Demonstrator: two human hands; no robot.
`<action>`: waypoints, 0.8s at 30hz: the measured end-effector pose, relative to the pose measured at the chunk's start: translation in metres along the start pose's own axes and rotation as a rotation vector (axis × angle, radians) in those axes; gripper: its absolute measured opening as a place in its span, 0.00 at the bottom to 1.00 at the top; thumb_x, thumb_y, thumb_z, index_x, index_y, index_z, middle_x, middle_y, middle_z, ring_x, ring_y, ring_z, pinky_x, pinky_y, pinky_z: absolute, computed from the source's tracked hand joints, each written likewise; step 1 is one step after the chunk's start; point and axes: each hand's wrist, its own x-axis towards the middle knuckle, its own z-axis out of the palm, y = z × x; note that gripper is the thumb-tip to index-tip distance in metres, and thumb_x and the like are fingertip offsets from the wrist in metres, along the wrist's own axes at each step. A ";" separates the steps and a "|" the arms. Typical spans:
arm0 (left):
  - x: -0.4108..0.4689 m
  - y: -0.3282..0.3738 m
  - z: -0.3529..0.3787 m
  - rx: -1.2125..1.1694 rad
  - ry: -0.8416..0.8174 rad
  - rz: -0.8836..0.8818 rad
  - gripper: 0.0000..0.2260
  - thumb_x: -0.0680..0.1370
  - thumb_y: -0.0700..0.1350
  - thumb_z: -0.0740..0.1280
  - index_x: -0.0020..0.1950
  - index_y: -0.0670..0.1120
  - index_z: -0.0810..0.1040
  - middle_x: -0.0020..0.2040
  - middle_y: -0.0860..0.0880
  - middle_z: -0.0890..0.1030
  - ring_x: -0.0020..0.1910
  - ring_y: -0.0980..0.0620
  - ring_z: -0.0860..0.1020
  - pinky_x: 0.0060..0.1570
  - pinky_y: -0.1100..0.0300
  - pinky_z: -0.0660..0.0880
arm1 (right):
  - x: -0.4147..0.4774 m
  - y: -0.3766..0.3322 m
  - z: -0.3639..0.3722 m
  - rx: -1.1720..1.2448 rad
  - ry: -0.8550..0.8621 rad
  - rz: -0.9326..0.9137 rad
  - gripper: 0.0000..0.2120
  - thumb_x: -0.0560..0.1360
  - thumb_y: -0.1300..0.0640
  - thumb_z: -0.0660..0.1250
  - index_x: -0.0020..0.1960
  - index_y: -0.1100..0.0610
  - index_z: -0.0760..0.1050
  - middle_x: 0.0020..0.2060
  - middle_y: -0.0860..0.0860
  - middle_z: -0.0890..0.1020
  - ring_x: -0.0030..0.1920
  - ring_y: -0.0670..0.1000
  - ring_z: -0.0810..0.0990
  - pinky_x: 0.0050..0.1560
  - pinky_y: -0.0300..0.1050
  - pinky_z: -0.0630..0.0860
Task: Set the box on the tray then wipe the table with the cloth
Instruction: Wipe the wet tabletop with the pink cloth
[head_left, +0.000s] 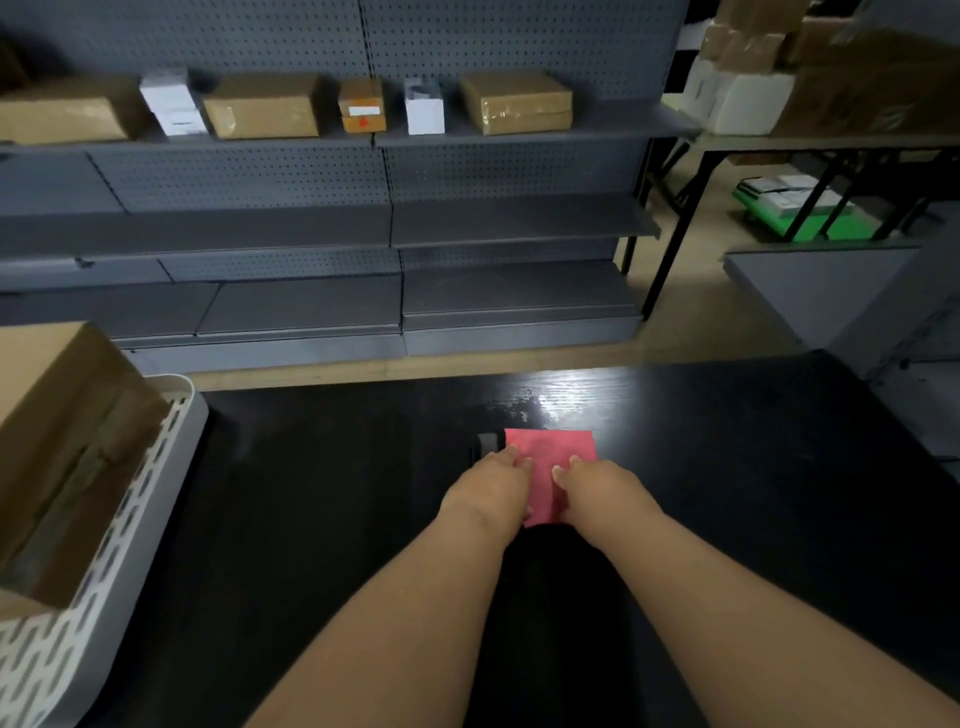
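Observation:
A brown cardboard box (62, 447) rests inside the white perforated tray (156, 467) at the left edge of the black table (311, 519). A folded pink cloth (553, 452) lies flat on the table near its middle. My left hand (488, 493) presses on the cloth's left side and my right hand (602, 491) presses on its right side, fingers flat on the fabric. A small dark object (487, 443) peeks out beside the cloth's left edge; I cannot tell what it is.
Grey pegboard shelving (363, 223) stands beyond the table, with several cardboard and white boxes (260, 104) on its upper shelf. A second table stacked with boxes (831, 78) is at the back right, and a green crate (800, 208) sits under it.

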 end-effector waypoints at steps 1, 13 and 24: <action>0.006 -0.001 -0.004 0.001 -0.002 -0.012 0.28 0.81 0.45 0.61 0.79 0.43 0.55 0.80 0.44 0.51 0.78 0.43 0.56 0.75 0.52 0.59 | 0.006 0.000 -0.005 -0.029 -0.027 -0.018 0.24 0.82 0.57 0.55 0.77 0.57 0.58 0.75 0.56 0.64 0.71 0.57 0.68 0.63 0.44 0.69; 0.058 -0.016 -0.042 0.012 -0.001 -0.119 0.29 0.82 0.45 0.60 0.80 0.44 0.52 0.80 0.45 0.49 0.78 0.46 0.55 0.74 0.53 0.59 | 0.068 -0.001 -0.053 -0.277 -0.019 -0.225 0.31 0.79 0.59 0.63 0.78 0.54 0.54 0.78 0.53 0.55 0.74 0.57 0.63 0.71 0.50 0.65; 0.068 -0.019 -0.045 0.032 0.007 -0.164 0.29 0.82 0.46 0.59 0.80 0.44 0.50 0.80 0.46 0.48 0.79 0.47 0.54 0.74 0.54 0.59 | 0.078 0.002 -0.055 -0.301 0.050 -0.298 0.27 0.81 0.59 0.58 0.78 0.55 0.54 0.77 0.54 0.59 0.73 0.58 0.66 0.70 0.51 0.67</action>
